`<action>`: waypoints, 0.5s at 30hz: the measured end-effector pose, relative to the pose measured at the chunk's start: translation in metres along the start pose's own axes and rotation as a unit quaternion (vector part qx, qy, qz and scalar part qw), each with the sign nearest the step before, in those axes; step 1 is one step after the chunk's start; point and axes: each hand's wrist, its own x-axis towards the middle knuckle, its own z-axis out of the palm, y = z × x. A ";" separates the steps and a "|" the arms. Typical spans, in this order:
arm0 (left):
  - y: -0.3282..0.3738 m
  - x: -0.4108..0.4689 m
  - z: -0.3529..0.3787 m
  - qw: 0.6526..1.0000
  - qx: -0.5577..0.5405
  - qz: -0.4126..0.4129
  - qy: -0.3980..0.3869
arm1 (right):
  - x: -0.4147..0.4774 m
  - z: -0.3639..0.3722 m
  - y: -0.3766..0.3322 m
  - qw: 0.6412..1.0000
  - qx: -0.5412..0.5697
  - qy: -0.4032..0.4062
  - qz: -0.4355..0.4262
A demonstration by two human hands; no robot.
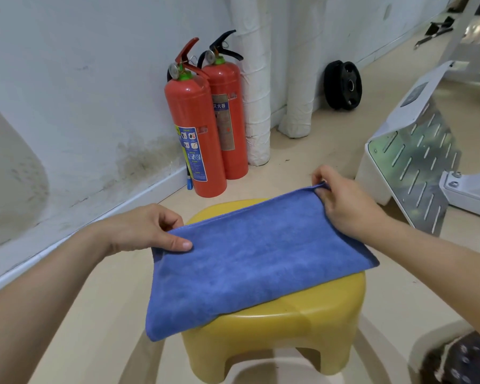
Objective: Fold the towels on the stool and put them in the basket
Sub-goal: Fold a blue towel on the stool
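A blue towel (250, 259) lies folded in a flat rectangle across the top of a yellow plastic stool (297, 322). Its near left corner hangs over the stool's edge. My left hand (147, 228) pinches the towel's far left corner, thumb on top. My right hand (344, 203) pinches the far right corner, where the edge is lifted a little. No basket is in view.
Two red fire extinguishers (205, 120) stand against the white wall behind the stool. A white and metal machine base (416, 167) sits to the right. A black weight plate (342, 84) leans on the wall. A dark patterned cloth (466, 358) shows at the bottom right.
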 end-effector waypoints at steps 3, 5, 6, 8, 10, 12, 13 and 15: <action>-0.005 -0.006 -0.003 1.000 0.019 -0.012 -0.014 | -0.004 -0.008 0.011 0.998 -0.065 -0.028 0.002; -0.007 -0.007 -0.002 1.000 0.017 -0.012 -0.004 | -0.006 -0.010 0.016 0.996 -0.079 -0.025 0.020; -0.006 -0.008 0.001 1.000 -0.002 -0.005 0.016 | -0.007 -0.010 0.018 0.996 -0.079 -0.018 0.027; -0.009 -0.007 0.011 0.993 -0.081 0.004 0.081 | -0.007 -0.007 0.020 0.997 -0.072 0.002 0.033; -0.010 -0.004 0.025 0.976 -0.159 -0.004 0.148 | -0.008 -0.002 0.022 0.998 -0.048 0.026 0.044; -0.010 0.000 0.036 0.958 -0.194 -0.023 0.212 | -0.009 0.000 0.020 0.995 -0.009 0.045 0.086; -0.008 0.001 0.039 0.949 -0.209 -0.034 0.232 | -0.008 -0.001 0.018 0.990 0.017 0.050 0.127; -0.005 -0.001 0.041 0.934 -0.253 -0.064 0.245 | -0.008 -0.010 0.012 0.965 0.112 0.029 0.235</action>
